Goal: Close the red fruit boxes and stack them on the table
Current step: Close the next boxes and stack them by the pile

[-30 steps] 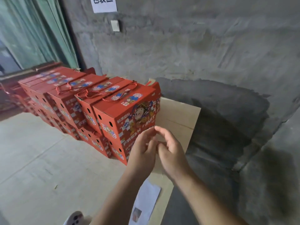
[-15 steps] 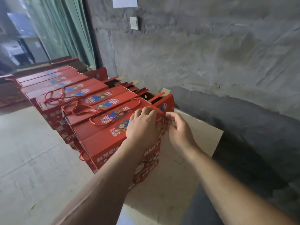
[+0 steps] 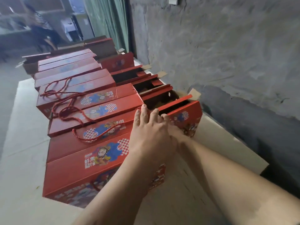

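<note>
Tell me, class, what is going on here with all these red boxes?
A person is working along a row of red fruit boxes on a pale table. The left hand lies flat on the closed lids, fingers reaching an open box by the grey wall. The right hand is mostly hidden beneath it. Several boxes behind are still open.

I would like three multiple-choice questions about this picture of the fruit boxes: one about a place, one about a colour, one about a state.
1. Where do the left hand's fingers rest?
A. on the concrete wall
B. at the far end of a closed box top
C. on the curtain

2. What colour are the rope handles?
A. red
B. green
C. white

3. How is the box near the wall, by the hands?
A. taped shut
B. crushed flat
C. open on top

Answers: 1 B, the fingers lie flat on the red lid; 2 A, the cords match the boxes; 3 C, its flaps stand apart over a dark inside.
</note>
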